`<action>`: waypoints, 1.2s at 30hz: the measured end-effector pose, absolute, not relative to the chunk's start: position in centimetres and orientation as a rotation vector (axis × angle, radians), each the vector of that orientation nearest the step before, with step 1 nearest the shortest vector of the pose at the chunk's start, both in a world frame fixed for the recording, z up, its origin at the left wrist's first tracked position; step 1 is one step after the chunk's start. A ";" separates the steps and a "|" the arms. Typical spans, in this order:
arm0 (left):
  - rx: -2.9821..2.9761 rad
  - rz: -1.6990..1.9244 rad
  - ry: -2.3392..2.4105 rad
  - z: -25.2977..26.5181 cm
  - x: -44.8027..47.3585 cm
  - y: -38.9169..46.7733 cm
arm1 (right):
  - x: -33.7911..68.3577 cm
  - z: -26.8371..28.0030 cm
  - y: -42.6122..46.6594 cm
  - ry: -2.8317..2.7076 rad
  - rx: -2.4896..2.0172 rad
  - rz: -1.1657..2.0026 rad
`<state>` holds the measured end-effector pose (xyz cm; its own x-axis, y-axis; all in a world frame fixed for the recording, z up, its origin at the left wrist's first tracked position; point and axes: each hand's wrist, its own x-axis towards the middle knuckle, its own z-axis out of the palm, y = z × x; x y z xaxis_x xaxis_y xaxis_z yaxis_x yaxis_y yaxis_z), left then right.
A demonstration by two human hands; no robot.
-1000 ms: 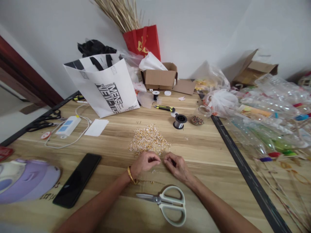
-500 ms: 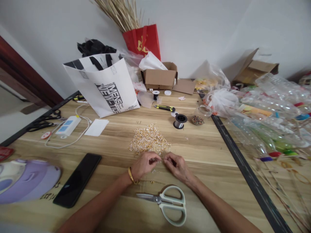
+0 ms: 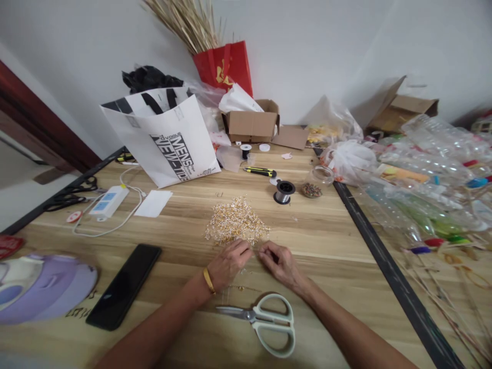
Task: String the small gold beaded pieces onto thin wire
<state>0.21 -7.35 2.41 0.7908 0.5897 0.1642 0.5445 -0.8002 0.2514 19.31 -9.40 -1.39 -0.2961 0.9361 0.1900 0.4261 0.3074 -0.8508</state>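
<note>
My left hand (image 3: 231,262), with a gold bracelet at the wrist, is closed at the front edge of a pile of small gold and clear beads (image 3: 236,220). Just to its right, my right hand (image 3: 280,262) is closed in a pinch, fingertips pointing at the left. Whatever either hand pinches is too small to make out. Faint clear strands hang below my left hand, beside a thin gold chain (image 3: 241,288) on the table. White-handled scissors (image 3: 273,324) lie nearer me, blades pointing left.
A black phone (image 3: 123,286) and a purple cap (image 3: 54,287) lie at left. Behind the beads are a wire spool (image 3: 284,192), a yellow-black box cutter (image 3: 260,171) and a glass jar of beads (image 3: 312,189). A white bag (image 3: 169,141) stands back left; plastic bottles (image 3: 423,169) crowd the right.
My left hand has rolled over, its back now facing up and its fingers pointing down near the beads. My right hand has barely moved.
</note>
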 end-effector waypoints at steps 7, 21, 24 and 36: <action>2.308 0.661 0.984 1.3 0.8 -6.5 | 19.4 -1.2 -9.4 -1.854 -1.229 0.927; 1.628 0.690 1.092 1.5 2.0 -5.8 | 19.5 -1.0 -9.4 -1.783 -1.146 1.028; 1.555 0.687 1.101 1.5 2.1 -5.8 | 19.6 -0.9 -9.4 -1.796 -1.132 1.035; 1.499 0.688 1.106 1.2 2.2 -5.8 | 19.6 -0.7 -9.5 -1.792 -1.141 1.034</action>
<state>2.16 -5.80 1.20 0.3964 0.9070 -0.1426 0.2724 0.0321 0.9616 19.60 -9.47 -0.74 -0.3127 0.9343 0.1709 0.3198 0.2730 -0.9073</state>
